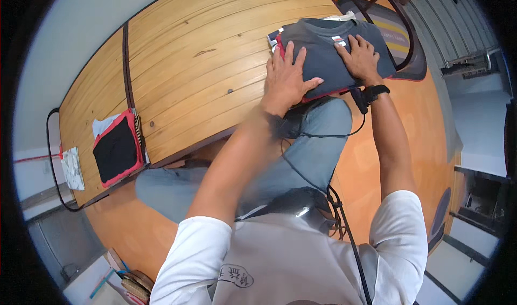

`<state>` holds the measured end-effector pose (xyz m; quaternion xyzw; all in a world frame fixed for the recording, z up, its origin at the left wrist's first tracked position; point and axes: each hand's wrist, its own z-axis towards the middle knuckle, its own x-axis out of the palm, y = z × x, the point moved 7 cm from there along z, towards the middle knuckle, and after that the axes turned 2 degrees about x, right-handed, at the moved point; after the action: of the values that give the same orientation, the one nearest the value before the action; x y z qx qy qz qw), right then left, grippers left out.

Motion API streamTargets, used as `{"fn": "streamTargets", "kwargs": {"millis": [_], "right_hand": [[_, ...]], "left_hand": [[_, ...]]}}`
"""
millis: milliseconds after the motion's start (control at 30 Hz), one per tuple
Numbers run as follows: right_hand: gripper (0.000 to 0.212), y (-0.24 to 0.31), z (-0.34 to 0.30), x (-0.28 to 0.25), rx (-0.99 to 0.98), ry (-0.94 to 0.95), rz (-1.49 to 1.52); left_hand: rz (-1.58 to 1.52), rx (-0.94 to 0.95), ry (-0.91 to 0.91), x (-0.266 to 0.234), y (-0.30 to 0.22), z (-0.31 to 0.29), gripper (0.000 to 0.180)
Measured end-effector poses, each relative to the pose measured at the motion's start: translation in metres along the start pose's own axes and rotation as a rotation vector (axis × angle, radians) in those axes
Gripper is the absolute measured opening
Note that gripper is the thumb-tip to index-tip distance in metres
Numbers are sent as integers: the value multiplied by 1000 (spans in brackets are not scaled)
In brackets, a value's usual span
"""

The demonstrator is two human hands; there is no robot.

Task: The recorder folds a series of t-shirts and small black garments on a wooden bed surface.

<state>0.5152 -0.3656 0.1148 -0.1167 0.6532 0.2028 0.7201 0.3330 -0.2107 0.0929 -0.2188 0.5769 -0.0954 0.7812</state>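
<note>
We count two bare hands: the left hand (283, 87) and the right hand (362, 60), each grip spread, palm down. Both press one dark-grey, soft fabric T-shirt (323, 70), folded near-rectangular, topping a garment stack (279, 40) at the right end of the planked wooden tabletop (199, 78), by its near edge. Collar points to the far edge; long axis appears roughly parallel to the near edge. Near the left end we note one black-and-coral folded fabric bundle (116, 148).

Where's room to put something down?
The table is bare in the middle, between the dark strip and gray shirt. A smaller bare patch lies beyond the red-edged clothes. The right end is crowded: left hand and right hand rest on the shirt.
</note>
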Motion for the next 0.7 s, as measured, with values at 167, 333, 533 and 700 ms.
{"fn": "streamTargets", "kwargs": {"millis": [167,333,533,700], "right_hand": [[83,35,-8,-12,-87,-90,6],[79,90,-28,11,-277,-37,65],[78,98,-29,19,-231,78,-51],[73,130,-43,-17,-308,-100,42]], "left_hand": [[39,-15,-38,-18,10,3,103],[-2,28,-103,-12,15,6,102],[-280,-62,19,2,54,-14,93],[-381,-166,-115,-63,124,-53,68]]}}
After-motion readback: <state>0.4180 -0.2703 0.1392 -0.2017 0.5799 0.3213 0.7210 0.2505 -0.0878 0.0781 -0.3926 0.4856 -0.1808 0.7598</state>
